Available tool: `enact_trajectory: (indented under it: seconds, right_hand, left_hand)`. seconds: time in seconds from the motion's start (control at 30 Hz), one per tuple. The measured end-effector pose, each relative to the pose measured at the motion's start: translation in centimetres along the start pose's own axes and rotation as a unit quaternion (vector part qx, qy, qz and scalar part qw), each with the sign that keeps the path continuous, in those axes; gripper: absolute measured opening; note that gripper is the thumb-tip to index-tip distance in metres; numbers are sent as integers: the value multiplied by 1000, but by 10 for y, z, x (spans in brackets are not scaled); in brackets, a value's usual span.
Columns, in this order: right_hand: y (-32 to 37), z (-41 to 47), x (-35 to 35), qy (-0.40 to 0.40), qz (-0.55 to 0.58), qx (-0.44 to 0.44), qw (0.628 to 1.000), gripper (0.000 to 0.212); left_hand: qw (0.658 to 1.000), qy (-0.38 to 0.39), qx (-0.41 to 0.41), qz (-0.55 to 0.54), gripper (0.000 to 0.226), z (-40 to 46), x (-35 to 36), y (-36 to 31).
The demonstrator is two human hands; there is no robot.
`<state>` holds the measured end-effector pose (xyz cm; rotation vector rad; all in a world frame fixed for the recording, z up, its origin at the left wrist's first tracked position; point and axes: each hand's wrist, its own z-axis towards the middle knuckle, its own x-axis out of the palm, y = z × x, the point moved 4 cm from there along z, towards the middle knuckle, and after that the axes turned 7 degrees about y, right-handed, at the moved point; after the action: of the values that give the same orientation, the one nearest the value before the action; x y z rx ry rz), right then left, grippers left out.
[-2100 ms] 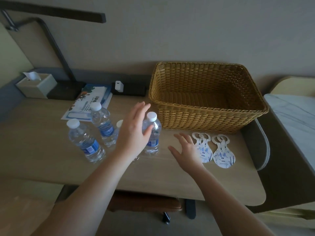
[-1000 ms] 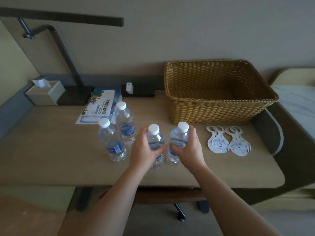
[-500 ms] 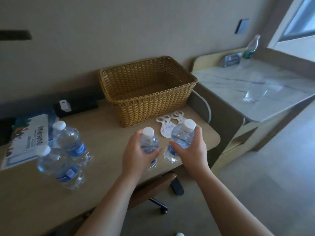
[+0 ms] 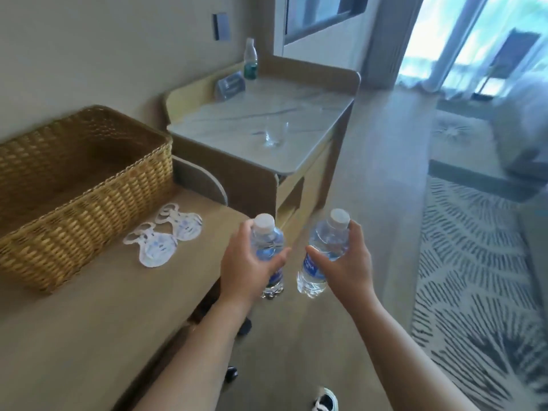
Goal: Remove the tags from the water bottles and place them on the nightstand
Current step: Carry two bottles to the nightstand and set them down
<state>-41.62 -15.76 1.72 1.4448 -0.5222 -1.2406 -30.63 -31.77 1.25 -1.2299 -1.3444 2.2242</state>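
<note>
My left hand (image 4: pixel 247 266) grips a clear water bottle (image 4: pixel 268 243) with a white cap and blue label. My right hand (image 4: pixel 347 266) grips a second water bottle (image 4: pixel 321 253) of the same kind. Both bottles are upright in the air, just past the right end of the wooden desk (image 4: pixel 89 321), and neither neck carries a tag. Several white paper tags (image 4: pixel 161 244) with blue print lie flat on the desk in front of the wicker basket (image 4: pixel 77 203). Beyond the desk stands a marble-topped nightstand (image 4: pixel 261 126).
A glass (image 4: pixel 275 133), a small sign (image 4: pixel 230 87) and a green-labelled bottle (image 4: pixel 250 59) stand on the marble top. A patterned rug (image 4: pixel 474 262) covers the floor to the right. Chair casters (image 4: pixel 244 326) and a shoe (image 4: pixel 326 401) show below.
Both hands closed on two bottles, lifted them off the desk and carried them right past its end. The view turned right, leaving the other two bottles out of sight.
</note>
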Motion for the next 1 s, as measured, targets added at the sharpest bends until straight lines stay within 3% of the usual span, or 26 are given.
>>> enact_trajectory:
  seconds: [0.37, 0.7, 1.0]
  right_hand:
    - [-92, 43, -161, -129, -26, 55, 990, 68]
    - [-160, 107, -306, -208, -84, 82, 971, 66]
    - [-220, 195, -380, -242, -89, 109, 960, 64]
  left_hand:
    - [984, 153, 81, -37, 61, 75, 188, -91]
    - [967, 226, 102, -61, 60, 136, 340, -182]
    - [957, 255, 132, -50, 63, 219, 452, -221]
